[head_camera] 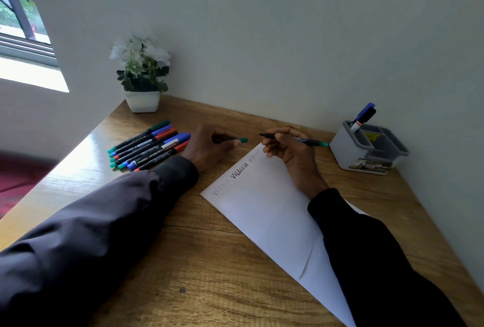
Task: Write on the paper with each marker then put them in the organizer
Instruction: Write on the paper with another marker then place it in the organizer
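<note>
Wooden desk (209,261) in a corner against a pale wall; window (23,25) far left, potted flowers (142,72) at the desk's far left edge.

1. Loose markers (149,145), far left: several, capped, laid side by side in a row, with green, blue and red ends. Probably the queue for use, within the left hand's reach.
2. Left hand (207,147), just right of the row: grip pinched on a green cap (239,140), likely held ready for recapping.
3. Right hand (290,153), resting on the paper's far corner: grip clamped on the marker (309,141) in a writing hold. Black barrel, green tail end, bare dark tip pointing left, seemingly just clear of the sheet.
4. Paper (267,211), centre to near right, lying askew: white, one crease near. "Victoria" is written three times along the far edge, the middle one bold black, the others faint.
5. Organizer (345,153), far right by the wall: grey tub with compartments. Two markers (364,115) stand in its left compartment, blue and black caps up. Judged: most of the task remains.
</note>
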The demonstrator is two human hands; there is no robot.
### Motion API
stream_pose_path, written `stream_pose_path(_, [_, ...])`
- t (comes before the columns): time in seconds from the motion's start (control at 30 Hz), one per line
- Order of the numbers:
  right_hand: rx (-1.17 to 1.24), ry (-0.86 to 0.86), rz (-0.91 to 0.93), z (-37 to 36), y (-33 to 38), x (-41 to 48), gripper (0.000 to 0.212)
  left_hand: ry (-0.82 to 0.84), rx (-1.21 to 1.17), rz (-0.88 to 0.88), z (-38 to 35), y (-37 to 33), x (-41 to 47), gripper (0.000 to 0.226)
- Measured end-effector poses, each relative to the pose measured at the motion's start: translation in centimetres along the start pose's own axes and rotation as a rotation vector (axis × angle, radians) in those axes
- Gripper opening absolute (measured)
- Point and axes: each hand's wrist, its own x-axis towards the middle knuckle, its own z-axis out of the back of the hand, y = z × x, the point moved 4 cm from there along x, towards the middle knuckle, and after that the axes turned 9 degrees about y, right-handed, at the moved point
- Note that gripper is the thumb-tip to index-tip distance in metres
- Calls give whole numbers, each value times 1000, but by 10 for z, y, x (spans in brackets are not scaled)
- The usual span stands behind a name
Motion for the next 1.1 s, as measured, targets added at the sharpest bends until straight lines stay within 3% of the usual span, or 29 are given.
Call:
stream_pose_path(0.13, [-36, 50, 13, -2, 2, 1, 7, -19, 2, -9, 2, 0, 0, 21])
stream_pose_path(0.57, [-144, 99, 38, -4, 0, 0, 7, -3, 8, -52, 1, -3, -2, 21])
stream_pose_path(0.87, [-325, 50, 1, -7, -4, -2, 3, 22, 54, -57, -1, -7, -1, 19])
stream_pose_path(1.0, [-140, 86, -80, -5, -3, 0, 23, 22, 39, -82, -2, -7, -1, 20])
stream_pose_path(1.1, [-46, 81, -83, -2, 1, 0, 13, 10, 26, -110, -2, -10, -3, 20])
